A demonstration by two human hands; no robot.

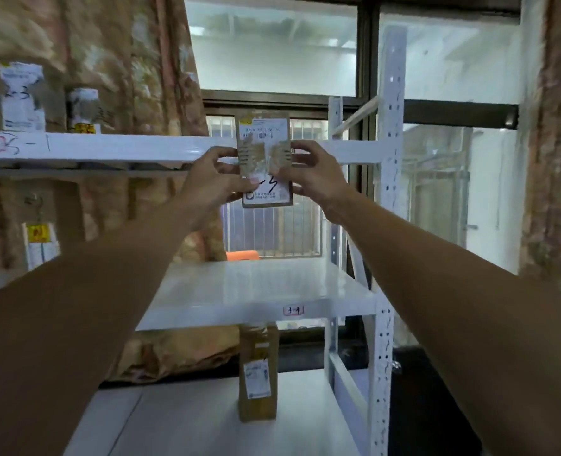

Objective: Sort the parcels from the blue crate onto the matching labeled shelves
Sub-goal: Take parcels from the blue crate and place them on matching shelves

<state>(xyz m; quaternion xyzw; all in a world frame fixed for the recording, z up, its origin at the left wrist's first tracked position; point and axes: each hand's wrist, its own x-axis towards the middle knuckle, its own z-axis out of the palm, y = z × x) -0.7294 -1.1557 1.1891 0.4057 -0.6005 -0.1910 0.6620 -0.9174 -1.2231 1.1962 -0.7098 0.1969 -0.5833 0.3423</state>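
Holding the parcel (264, 159) upright at arm's length, level with the front rail of the upper shelf (108, 146). Head view: left hand (211, 182) pinches its left edge and right hand (315, 177) pinches its right edge, fingers curled round both sides.

Handling, as judged: light, stiff, not fragile. The taped face may be slick, so I should grip the cardboard edges.

Appearance: a small flat brown carton with a white shipping label, clear tape across the middle, and a handwritten black mark low down, partly under my thumbs.
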